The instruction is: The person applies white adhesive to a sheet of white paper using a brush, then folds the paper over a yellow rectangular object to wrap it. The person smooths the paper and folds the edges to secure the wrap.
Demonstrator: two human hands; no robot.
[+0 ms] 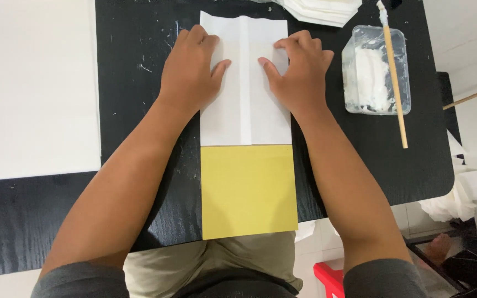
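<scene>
A white sheet of paper [244,110], folded lengthwise with a raised seam down its middle, lies on a black table [139,138]. It rests over the far part of a yellow card [248,190] that sticks out toward me. My left hand [190,69] presses flat on the paper's left side, thumb pointing inward. Pressing the right side is my right hand [300,69], fingers bent at the paper's top right corner. Neither hand grips anything.
A clear plastic tub [401,49] of white paste sits at the right with a wooden-handled brush [394,77] across it. A stack of folded white papers [321,10] lies at the far edge. A large white sheet [34,88] covers the left. A red object [329,278] is below the table.
</scene>
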